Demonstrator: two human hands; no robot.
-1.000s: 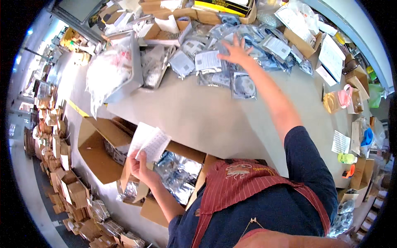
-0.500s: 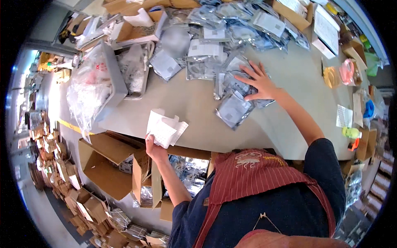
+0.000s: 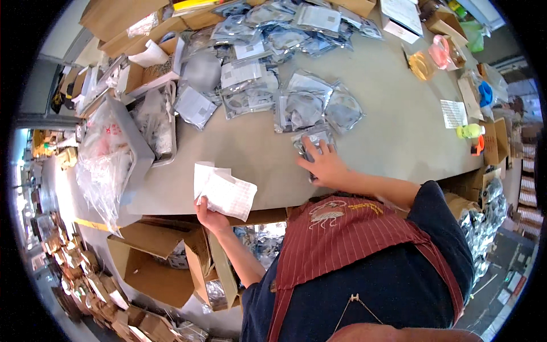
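Note:
My left hand [image 3: 212, 218] is closed on a few white label sheets [image 3: 229, 195], held over the near edge of the table, thumb on top. My right hand [image 3: 326, 164] lies palm down with its fingers spread on a silver plastic bag [image 3: 312, 135] close to the table's near edge. That hand hides part of the bag. Just beyond it lie more flat clear-and-silver bags: a small cluster [image 3: 305, 108] with dark contents I cannot make out, and a single bag [image 3: 343, 109] to its right.
A heap of similar bags [image 3: 285, 39] covers the table's far side. At left stand a grey bin [image 3: 137, 139] draped with clear plastic and a tray [image 3: 171, 128]. Open cartons [image 3: 154, 268] sit below the table edge. A labelled sheet [image 3: 453, 114] and yellow bottle [image 3: 469, 131] lie right.
My right hand has drawn back from the bag cluster toward me, and the bag beneath it lies nearer the table edge. The left hand still holds the sheets, now spread flatter. The view has shifted.

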